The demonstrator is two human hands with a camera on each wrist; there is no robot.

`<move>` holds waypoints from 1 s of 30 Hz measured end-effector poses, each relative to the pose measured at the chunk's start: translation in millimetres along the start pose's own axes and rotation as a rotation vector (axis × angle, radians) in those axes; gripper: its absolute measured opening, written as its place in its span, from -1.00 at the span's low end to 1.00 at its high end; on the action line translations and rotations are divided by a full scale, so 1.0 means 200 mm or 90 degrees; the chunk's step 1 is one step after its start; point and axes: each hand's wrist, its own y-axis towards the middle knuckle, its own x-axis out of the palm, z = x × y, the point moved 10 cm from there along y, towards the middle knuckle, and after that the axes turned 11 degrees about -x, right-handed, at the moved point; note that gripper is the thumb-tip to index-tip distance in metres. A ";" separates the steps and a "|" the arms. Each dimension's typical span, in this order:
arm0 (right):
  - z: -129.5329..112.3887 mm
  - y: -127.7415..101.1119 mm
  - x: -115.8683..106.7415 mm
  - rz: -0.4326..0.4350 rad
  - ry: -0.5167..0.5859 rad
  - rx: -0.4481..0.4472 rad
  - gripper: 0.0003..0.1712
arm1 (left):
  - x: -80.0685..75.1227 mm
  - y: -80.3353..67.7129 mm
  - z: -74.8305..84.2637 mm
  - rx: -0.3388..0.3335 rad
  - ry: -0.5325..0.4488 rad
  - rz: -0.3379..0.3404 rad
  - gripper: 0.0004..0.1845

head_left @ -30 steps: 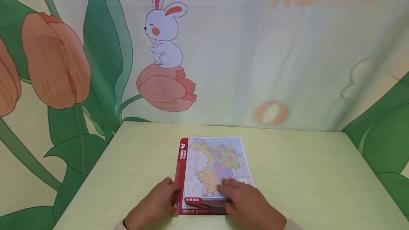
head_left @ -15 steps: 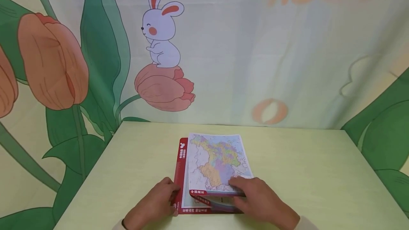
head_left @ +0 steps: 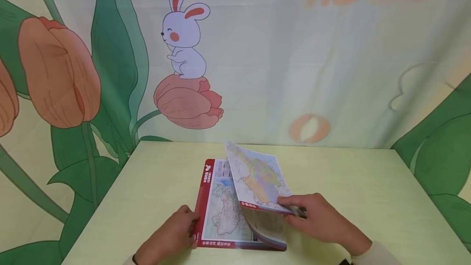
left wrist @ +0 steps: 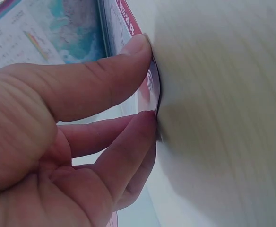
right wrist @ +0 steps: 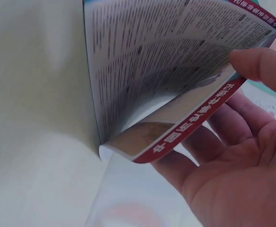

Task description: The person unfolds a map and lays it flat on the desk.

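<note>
A folded paper map with a red border lies on the table. Its lower sheet (head_left: 224,212) shows a pale outline map, and over it a coloured map panel (head_left: 257,175) stands tilted up. My left hand (head_left: 176,230) holds the sheet's left edge near the front corner; in the left wrist view the thumb and bent fingertips sit on that edge. My right hand (head_left: 318,216) pinches the raised panel's near right edge between thumb and fingers. Lines of small print (right wrist: 152,52) show on the panel's inner side in the right wrist view, where the paper bends in a curve.
The pale yellow-green table (head_left: 349,183) extends on both sides of the map. Behind it hangs a curtain (head_left: 257,52) printed with a rabbit (head_left: 185,52) and tulips (head_left: 59,72).
My right hand has moved right and lifted the panel, which tilts up and uncovers more of the sheet below. The map has slid slightly left with my left hand at its edge.
</note>
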 end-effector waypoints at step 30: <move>0.20 -0.74 -0.72 0.153 -0.132 0.181 -0.59 | -0.05 -0.02 -0.19 -0.063 0.001 0.005 -0.20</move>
